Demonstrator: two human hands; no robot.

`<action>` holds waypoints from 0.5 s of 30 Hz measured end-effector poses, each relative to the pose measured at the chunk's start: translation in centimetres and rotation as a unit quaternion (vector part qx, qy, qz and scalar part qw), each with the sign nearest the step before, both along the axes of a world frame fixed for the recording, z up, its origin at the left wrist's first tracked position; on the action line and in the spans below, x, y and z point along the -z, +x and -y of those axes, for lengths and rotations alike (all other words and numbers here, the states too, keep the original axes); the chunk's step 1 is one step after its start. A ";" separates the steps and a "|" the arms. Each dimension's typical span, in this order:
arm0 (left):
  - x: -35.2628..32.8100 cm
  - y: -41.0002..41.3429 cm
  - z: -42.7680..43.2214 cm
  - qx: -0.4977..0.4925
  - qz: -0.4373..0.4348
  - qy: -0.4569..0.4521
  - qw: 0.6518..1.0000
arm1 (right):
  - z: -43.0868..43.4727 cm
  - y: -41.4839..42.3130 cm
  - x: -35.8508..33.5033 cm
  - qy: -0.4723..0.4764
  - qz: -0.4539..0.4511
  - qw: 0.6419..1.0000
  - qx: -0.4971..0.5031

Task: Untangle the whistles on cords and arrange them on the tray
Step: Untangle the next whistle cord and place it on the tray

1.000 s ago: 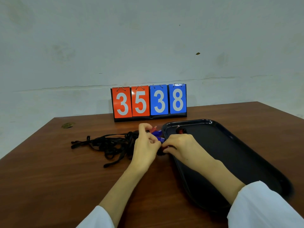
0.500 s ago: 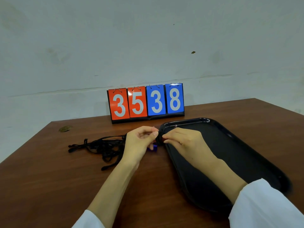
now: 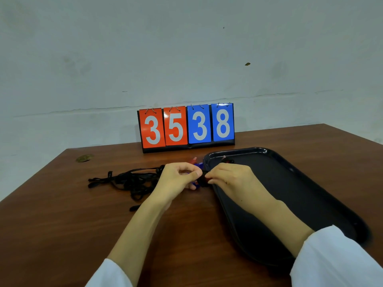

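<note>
A tangle of black cords (image 3: 132, 181) lies on the brown table left of my hands. My left hand (image 3: 176, 179) and my right hand (image 3: 230, 177) meet at the tray's left rim, both pinching the knot of cords and whistles between their fingertips. A blue whistle (image 3: 196, 184) shows under my left fingers. A red whistle (image 3: 193, 160) and another blue one (image 3: 200, 165) peek out just behind the hands. One more whistle (image 3: 227, 160) lies inside the black tray (image 3: 300, 183) at its far left corner. What exactly each hand grips is partly hidden.
A flip scoreboard (image 3: 187, 127) reading 3538 stands at the table's back edge against the wall. A small brownish mark (image 3: 84, 158) sits at the table's far left. The tray reaches to the table's right front.
The view has shifted slightly. Both hands stay together over the knot; my left fingers have lifted a little, showing the red and blue whistles behind them.
</note>
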State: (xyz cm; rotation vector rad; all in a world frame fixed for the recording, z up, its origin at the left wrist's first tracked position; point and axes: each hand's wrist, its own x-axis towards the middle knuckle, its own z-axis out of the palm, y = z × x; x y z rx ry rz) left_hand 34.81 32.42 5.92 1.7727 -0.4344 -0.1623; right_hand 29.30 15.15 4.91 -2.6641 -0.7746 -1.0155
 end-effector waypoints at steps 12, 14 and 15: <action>1.0 -0.4 0.5 0.029 0.249 0.186 0.950 | 0.2 0.4 0.7 0.003 -0.054 0.999 0.002; 1.2 -0.5 0.6 0.020 0.279 0.196 0.940 | 0.1 0.5 0.9 0.004 -0.060 0.998 0.000; 1.3 -0.5 0.7 0.001 0.261 0.168 0.951 | 0.0 0.5 0.9 0.012 -0.059 0.998 0.001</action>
